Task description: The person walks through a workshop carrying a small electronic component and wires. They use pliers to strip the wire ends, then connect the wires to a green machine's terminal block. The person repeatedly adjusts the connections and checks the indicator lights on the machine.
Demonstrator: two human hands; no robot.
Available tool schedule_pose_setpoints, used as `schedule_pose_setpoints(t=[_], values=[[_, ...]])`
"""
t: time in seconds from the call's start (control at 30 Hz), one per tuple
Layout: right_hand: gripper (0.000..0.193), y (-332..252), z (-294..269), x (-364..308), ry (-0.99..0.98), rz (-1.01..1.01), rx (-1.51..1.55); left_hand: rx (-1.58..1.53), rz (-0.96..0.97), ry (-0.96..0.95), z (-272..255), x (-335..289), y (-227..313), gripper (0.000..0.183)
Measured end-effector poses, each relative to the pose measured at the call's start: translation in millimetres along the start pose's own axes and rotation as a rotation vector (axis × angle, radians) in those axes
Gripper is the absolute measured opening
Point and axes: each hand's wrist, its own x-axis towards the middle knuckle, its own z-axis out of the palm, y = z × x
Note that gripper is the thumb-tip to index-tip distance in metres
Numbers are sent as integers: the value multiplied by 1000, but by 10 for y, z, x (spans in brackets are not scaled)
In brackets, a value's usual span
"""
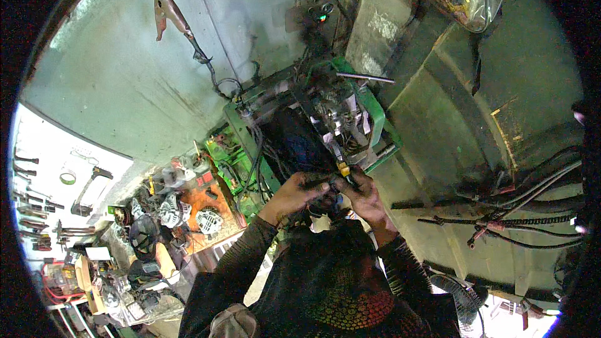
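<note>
Both hands meet in front of my chest, at the near edge of a green metal machine frame (377,112). My left hand (293,197) is closed, its thumb and fingers pressed on a small dark part too unclear to name. Close beside it, my right hand (363,199) is closed around something I cannot make out. A yellow piece (343,168) shows just above the right fingers, at the end of a pale metal part. Inside the frame sit dark cables (260,144) and a metal mechanism (341,109). A metal rod (366,77) lies across the frame's far side.
A large clamp (172,15) hangs on a cable at the far left. Left, an orange-brown bench top (210,197) carries alternator-like metal parts (208,220); tools hang on a white board (75,163). Cables and rods (501,222) hang at right. A fan (460,294) stands lower right.
</note>
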Motion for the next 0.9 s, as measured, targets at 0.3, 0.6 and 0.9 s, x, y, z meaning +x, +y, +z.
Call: schedule_pose_setpoints(t=[0.3,0.6,0.9], values=[[27,-210,-734,333,518,-118,5,-318,77,381,-112,955,-509,15],[24,-426,-1045,1504,646,-88,-39,146,150,451,-310,1674,-689,14],[15,-73,-711,1748,669,-78,29,498,284,551,-298,1666,-594,28]])
